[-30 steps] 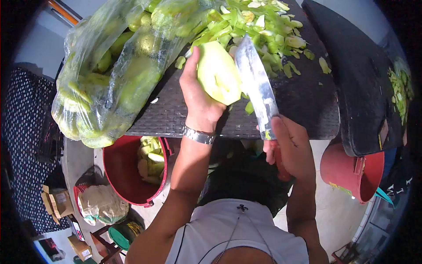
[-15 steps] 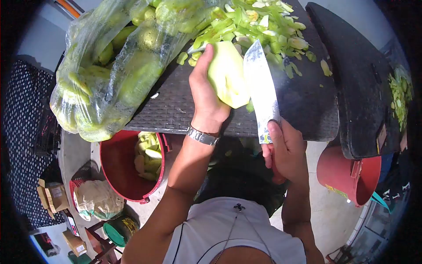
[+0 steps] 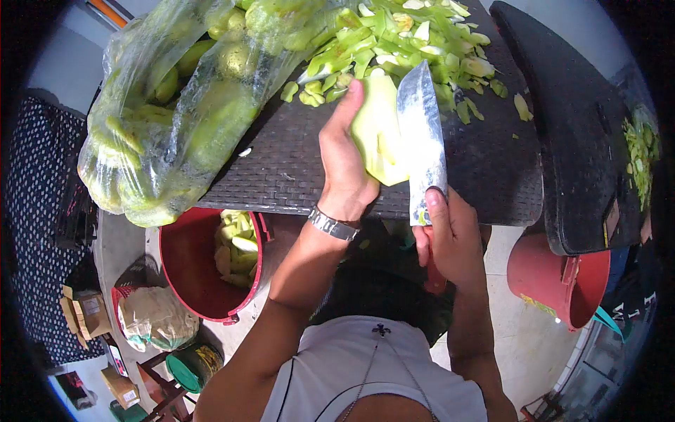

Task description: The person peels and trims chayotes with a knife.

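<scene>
My left hand (image 3: 344, 156) is wrapped around a pale green peeled chayote (image 3: 378, 126), thumb along its side. The vegetable shows flat cut faces and a crease near its lower end. My right hand (image 3: 453, 232) grips a broad kitchen knife (image 3: 423, 133) by its red handle, thumb resting at the base of the blade. Pointing away from me, the blade lies close against the chayote's right side; whether it is cutting in, I cannot tell. Beyond both hands, a heap of green peelings (image 3: 415, 42) covers part of the dark woven tabletop (image 3: 295, 176).
A clear plastic bag (image 3: 190, 126) full of green chayotes lies at the table's left. Below it stands a red bucket (image 3: 204, 274) with peeled pieces inside. Another red bucket (image 3: 541, 278) is at right, beneath a black chair (image 3: 576, 141). A filled sack (image 3: 158, 316) sits at lower left.
My left hand and the chayote have shifted slightly right and toward me. The knife has tilted, its tip moving right and its base slightly left, staying beside the chayote.
</scene>
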A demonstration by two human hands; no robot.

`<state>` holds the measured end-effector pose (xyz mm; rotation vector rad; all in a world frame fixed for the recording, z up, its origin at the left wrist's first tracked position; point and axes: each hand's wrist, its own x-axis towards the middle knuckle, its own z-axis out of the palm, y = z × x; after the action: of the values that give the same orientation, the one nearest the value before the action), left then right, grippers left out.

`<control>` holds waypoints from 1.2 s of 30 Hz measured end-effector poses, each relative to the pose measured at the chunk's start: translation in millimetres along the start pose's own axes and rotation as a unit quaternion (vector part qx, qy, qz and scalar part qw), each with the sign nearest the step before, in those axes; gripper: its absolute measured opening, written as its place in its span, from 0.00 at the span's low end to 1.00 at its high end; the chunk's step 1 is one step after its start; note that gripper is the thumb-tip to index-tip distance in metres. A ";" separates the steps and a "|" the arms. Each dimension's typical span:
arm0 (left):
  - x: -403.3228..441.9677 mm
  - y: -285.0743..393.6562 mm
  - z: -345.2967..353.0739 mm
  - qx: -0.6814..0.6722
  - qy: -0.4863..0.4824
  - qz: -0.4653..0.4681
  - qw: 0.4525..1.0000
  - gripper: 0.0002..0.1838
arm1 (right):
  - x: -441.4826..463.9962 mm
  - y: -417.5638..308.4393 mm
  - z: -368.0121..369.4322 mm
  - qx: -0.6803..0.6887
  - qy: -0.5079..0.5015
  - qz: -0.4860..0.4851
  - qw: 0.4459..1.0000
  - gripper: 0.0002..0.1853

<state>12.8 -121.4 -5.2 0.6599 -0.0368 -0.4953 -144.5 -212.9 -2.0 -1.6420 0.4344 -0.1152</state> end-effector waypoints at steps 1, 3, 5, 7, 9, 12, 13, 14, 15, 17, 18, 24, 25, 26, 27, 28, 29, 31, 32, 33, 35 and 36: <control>-1.3 -0.4 0.5 0.002 0.002 -0.001 1.000 0.22 | 0.8 0.7 -0.6 0.006 -0.002 -0.002 1.000 0.19; -2.9 -1.0 2.0 0.004 0.006 -0.003 1.000 0.22 | 0.0 1.0 0.5 0.010 -0.005 0.001 1.000 0.19; -2.3 0.9 -0.6 0.016 -0.009 -0.006 1.000 0.22 | -0.8 3.9 4.3 0.007 0.007 -0.009 1.000 0.20; -0.2 2.5 -1.0 0.025 -0.012 -0.005 1.000 0.22 | -1.6 12.4 10.3 -0.004 0.034 -0.032 0.999 0.20; 2.6 3.8 0.4 0.031 -0.002 -0.003 1.000 0.23 | -8.0 10.7 9.5 -0.024 0.026 0.003 0.999 0.21; 4.8 3.0 -0.7 0.027 -0.010 -0.002 1.000 0.22 | -8.6 11.6 6.1 -0.026 0.015 0.016 0.999 0.21; 3.0 0.2 -2.3 0.026 -0.016 -0.013 0.999 0.22 | -10.4 12.8 5.2 -0.021 0.011 0.018 1.000 0.22; 0.9 -3.3 -3.9 0.026 -0.024 -0.022 0.999 0.22 | -7.6 12.3 4.1 -0.014 0.014 0.013 1.000 0.22; -1.4 -6.9 -3.4 0.025 -0.033 -0.032 0.999 0.22 | -1.3 10.4 2.3 -0.006 0.017 0.006 1.000 0.21; -5.0 -13.4 4.3 0.029 0.003 -0.027 0.999 0.22 | 2.3 11.2 1.4 -0.006 0.017 -0.001 1.000 0.21; -3.6 -12.2 3.1 0.025 -0.003 -0.031 0.999 0.23 | 1.9 14.9 2.6 -0.011 0.016 -0.001 1.000 0.21; 3.0 -11.9 1.6 0.018 -0.039 -0.039 0.998 0.23 | -5.1 15.6 16.8 0.008 0.015 -0.023 1.000 0.22; 1.4 -14.5 4.7 0.018 -0.033 -0.038 0.999 0.23 | -1.1 14.0 13.6 0.013 0.013 -0.018 1.000 0.23; -1.5 -15.5 8.0 0.019 -0.026 -0.039 0.999 0.24 | 0.4 9.2 10.9 0.019 0.011 -0.012 1.000 0.23; -3.4 -15.3 11.0 0.019 -0.020 -0.039 0.999 0.24 | 1.6 5.2 9.3 0.023 0.009 -0.006 1.000 0.23; -4.6 -14.2 12.3 0.034 -0.028 -0.033 0.998 0.24 | 1.5 5.3 9.2 0.035 0.003 -0.014 0.999 0.24; -3.4 -15.5 12.4 0.029 -0.021 -0.034 0.999 0.24 | 0.3 6.5 9.4 0.048 0.000 -0.010 0.999 0.24; 3.2 -18.3 10.3 0.021 -0.007 -0.032 0.999 0.23 | -1.4 9.7 10.8 0.074 -0.008 -0.003 0.997 0.24; 7.1 -16.8 6.9 0.019 -0.009 -0.029 0.999 0.23 | -3.7 11.5 11.7 0.083 -0.017 0.005 0.996 0.24; 11.5 -13.6 3.1 0.017 -0.011 -0.026 0.999 0.22 | -6.6 13.6 12.4 0.092 -0.026 0.014 0.995 0.24; 17.5 -12.0 1.1 0.015 -0.004 -0.020 1.000 0.22 | -7.9 14.5 11.7 0.112 -0.042 0.034 0.992 0.22; 18.9 -11.1 2.7 0.017 0.005 -0.016 1.000 0.21 | -6.5 14.2 10.0 0.124 -0.048 0.044 0.990 0.22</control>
<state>24.2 -139.1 -12.0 0.6981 -0.0247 -0.5230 -150.2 -202.0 -16.0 -1.3761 0.4023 -0.0218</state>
